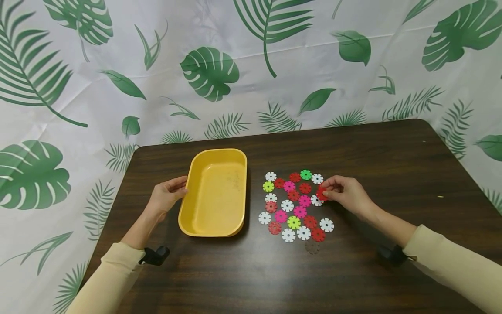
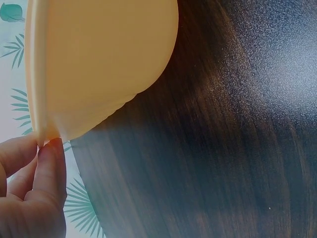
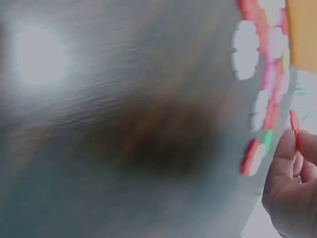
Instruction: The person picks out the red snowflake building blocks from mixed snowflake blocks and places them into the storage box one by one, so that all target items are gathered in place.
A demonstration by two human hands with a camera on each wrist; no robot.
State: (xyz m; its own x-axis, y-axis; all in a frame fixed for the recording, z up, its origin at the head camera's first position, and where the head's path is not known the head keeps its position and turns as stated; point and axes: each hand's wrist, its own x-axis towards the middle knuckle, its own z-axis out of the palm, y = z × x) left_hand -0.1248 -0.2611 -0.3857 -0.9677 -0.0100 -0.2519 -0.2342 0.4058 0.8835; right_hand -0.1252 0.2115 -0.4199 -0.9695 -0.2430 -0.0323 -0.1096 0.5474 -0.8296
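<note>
My left hand (image 1: 164,197) pinches the left rim of a yellow plastic tub (image 1: 213,192) on the table; the left wrist view shows thumb and fingers on its edge. Nothing lies inside the tub. Right of it, notched plastic discs in white (image 1: 287,205), red (image 1: 310,222), pink (image 1: 280,216), yellow-green (image 1: 294,222) and green (image 1: 306,175) lie flat in a loose cluster. At that cluster's right side my right hand (image 1: 347,194) pinches one red disc (image 3: 294,123) between thumb and finger.
A see-through disc (image 1: 312,247) lies at the near end of the cluster. The dark wood-grain table (image 1: 392,174) reaches back to a white cloth with green leaves (image 1: 282,65). Light glares off the tabletop in both wrist views.
</note>
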